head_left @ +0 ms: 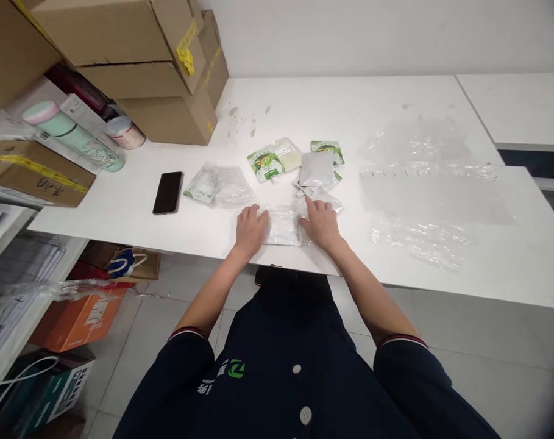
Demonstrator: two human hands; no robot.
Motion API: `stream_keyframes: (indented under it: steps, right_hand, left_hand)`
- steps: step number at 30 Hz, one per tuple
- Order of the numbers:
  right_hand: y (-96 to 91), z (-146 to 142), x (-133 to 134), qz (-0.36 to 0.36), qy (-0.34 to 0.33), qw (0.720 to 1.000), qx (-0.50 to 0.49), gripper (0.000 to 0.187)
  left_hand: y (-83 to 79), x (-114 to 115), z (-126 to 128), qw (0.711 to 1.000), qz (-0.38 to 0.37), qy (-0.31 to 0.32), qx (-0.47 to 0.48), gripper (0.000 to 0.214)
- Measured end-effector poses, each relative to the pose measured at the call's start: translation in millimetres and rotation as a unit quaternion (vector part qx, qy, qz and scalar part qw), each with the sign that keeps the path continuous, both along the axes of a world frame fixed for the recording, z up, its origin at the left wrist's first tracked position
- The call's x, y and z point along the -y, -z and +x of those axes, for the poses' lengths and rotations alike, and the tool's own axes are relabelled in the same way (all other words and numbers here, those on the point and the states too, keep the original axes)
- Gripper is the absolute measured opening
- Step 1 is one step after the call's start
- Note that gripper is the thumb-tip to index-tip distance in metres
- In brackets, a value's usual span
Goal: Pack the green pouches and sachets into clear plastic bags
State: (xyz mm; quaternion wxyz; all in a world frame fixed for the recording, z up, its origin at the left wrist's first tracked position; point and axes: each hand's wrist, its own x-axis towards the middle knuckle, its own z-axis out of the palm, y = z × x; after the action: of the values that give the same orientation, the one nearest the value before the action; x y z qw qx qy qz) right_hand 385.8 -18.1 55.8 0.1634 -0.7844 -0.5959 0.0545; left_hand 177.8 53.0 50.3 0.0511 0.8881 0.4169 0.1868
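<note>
A flat packet wrapped in clear plastic (283, 228) lies near the front edge of the white table. My left hand (250, 231) holds its left side, with the fingers curled and the thumb on the wrap. On the packet's right side, my right hand (321, 223) grips the plastic with bent fingers. Just beyond are green-and-white spouted pouches (265, 163), a silvery grey pouch (317, 169) on top of other pouches, and another green pouch (328, 150) behind it. To the left sits a pouch in crumpled clear wrap (219, 186).
A black phone (167, 192) lies left of the pouches. Cardboard boxes (178, 116) are stacked at the back left, near a mint-green bottle (78, 137) and a can (125, 132). Sheets of clear plastic wrap (432, 201) spread over the table's right side.
</note>
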Motion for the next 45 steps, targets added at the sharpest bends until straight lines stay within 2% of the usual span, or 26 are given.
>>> stream_keyframes:
  steps: [3,5,7,9,11,13,15,16,18,21,23,25,28,32,35,37,40,42,43,45]
  right_hand:
    - [2.2,9.4,-10.5,-0.056,0.000,0.998,-0.024,0.049]
    - [-1.6,13.9,-16.6,-0.098,0.005,0.994,-0.047,0.039]
    - [-8.3,16.1,-18.7,-0.114,0.002,0.991,-0.065,0.027]
    - [-15.8,17.7,-16.3,-0.098,-0.021,0.990,-0.104,0.016]
    - [-22.2,20.1,-11.1,-0.064,-0.060,0.977,-0.193,0.010]
    - [-27.0,22.6,-5.3,-0.026,-0.090,0.947,-0.306,0.012]
    - [-31.1,22.2,-0.2,0.018,-0.088,0.925,-0.369,0.018]
    - [-33.1,20.1,2.2,0.050,-0.073,0.927,-0.363,0.022]
    - [-36.4,10.9,7.3,0.135,-0.017,0.949,-0.283,0.025]
    - [-37.0,-12.4,15.3,0.237,0.052,0.960,-0.139,0.026]
    - [-32.8,-28.8,19.4,0.243,0.047,0.962,-0.115,0.033]
    - [-26.8,-41.6,21.9,0.221,0.021,0.966,-0.132,0.043]
    - [-21.7,-51.4,24.4,0.187,-0.022,0.961,-0.203,0.052]
    - [-26.3,-52.3,29.6,0.148,-0.078,0.937,-0.307,0.050]
    - [-27.3,-51.0,31.8,0.094,-0.097,0.912,-0.388,0.046]
    - [-22.7,-52.1,30.2,0.092,-0.090,0.889,-0.440,0.039]
    - [-9.6,-60.7,23.0,0.130,-0.057,0.832,-0.536,0.032]
    - [-0.2,-71.7,16.0,0.149,0.010,0.778,-0.610,0.032]
    - [3.6,-78.3,12.1,0.155,0.048,0.754,-0.637,0.031]
    - [8.4,-91.8,3.2,0.158,0.107,0.724,-0.663,0.027]
  left_hand:
    - [-4.3,-10.5,16.0,0.992,-0.053,0.115,0.006,0.039]
    - [-8.9,-22.0,28.6,0.983,-0.116,0.144,-0.011,0.051]
    - [-15.1,-33.7,40.1,0.971,-0.180,0.148,-0.050,0.064]
    - [-23.8,-43.5,48.1,0.958,-0.224,0.161,-0.078,0.068]
    - [-35.0,-50.6,51.6,0.944,-0.261,0.185,-0.077,0.070]
    - [-46.9,-55.2,51.8,0.924,-0.316,0.208,-0.048,0.067]
    - [-56.9,-58.1,50.4,0.891,-0.391,0.229,-0.013,0.051]
    - [-60.3,-59.1,49.5,0.875,-0.423,0.235,0.005,0.043]
    - [-63.4,-59.9,47.5,0.854,-0.465,0.227,0.041,0.040]
    - [-61.7,-57.8,43.9,0.846,-0.490,0.182,0.107,0.043]
    - [-60.2,-53.7,40.9,0.838,-0.497,0.170,0.148,0.042]
    - [-61.2,-47.6,37.5,0.831,-0.496,0.183,0.174,0.041]
    - [-67.3,-38.2,31.4,0.830,-0.483,0.213,0.180,0.040]
    - [-74.3,-31.3,23.1,0.839,-0.460,0.246,0.158,0.040]
    - [-72.5,-26.3,19.4,0.865,-0.411,0.250,0.144,0.036]
    - [-69.6,-19.4,17.9,0.908,-0.333,0.221,0.130,0.032]
    - [-68.7,-1.9,14.2,0.983,-0.127,0.109,0.077,0.028]
    - [-71.2,13.0,9.1,0.999,0.006,0.029,0.037,0.030]
    - [-72.5,20.4,5.6,0.999,0.046,0.011,0.019,0.034]
    - [-72.6,32.9,-3.2,0.998,0.063,0.027,-0.016,0.043]
